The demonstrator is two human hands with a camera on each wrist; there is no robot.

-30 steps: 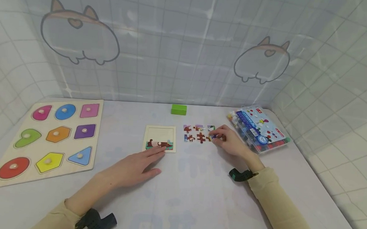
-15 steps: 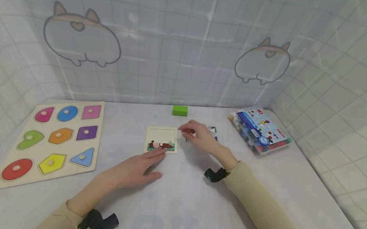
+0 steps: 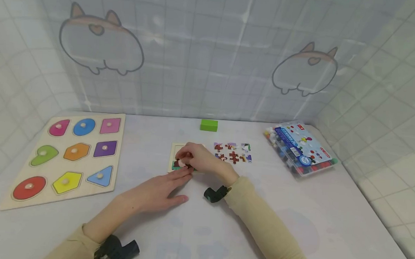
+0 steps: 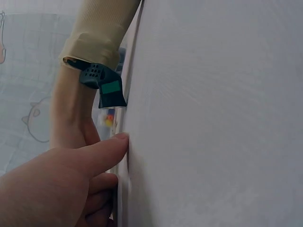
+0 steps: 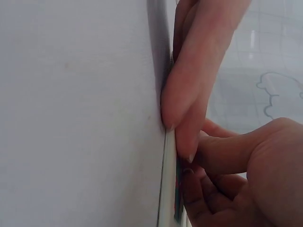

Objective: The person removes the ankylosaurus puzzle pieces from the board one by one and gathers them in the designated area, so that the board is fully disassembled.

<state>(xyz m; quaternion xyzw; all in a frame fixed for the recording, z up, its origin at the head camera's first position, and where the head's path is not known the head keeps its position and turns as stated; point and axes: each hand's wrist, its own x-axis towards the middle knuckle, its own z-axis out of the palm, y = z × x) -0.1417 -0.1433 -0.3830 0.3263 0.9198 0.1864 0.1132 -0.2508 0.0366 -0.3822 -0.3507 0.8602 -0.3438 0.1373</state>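
In the head view a small square puzzle tray [image 3: 171, 159] lies on the table with assembled picture pieces [image 3: 176, 163] along its lower part. My left hand [image 3: 158, 191] lies flat, fingers extended and their tips resting at the tray's lower edge. Over the tray is my right hand [image 3: 200, 158], its fingers bent down to the pieces inside. The right wrist view shows the right thumb and curled fingers [image 5: 203, 198] at the tray beside the left fingertips. Whether they pinch a piece is hidden. Several loose jigsaw pieces [image 3: 234, 157] lie right of the tray.
At the left lies a wooden shape board [image 3: 117, 171] with knobbed coloured shapes. A green block [image 3: 209, 125] sits near the back edge. A clear plastic case [image 3: 299, 150] of coloured beads stands at the right. A patterned curtain [image 3: 204, 59] rises behind the table.
My right hand has moved left from the loose jigsaw pieces to above the tray, uncovering those pieces. The left hand has stayed at the tray's edge. The head view has shifted slightly.
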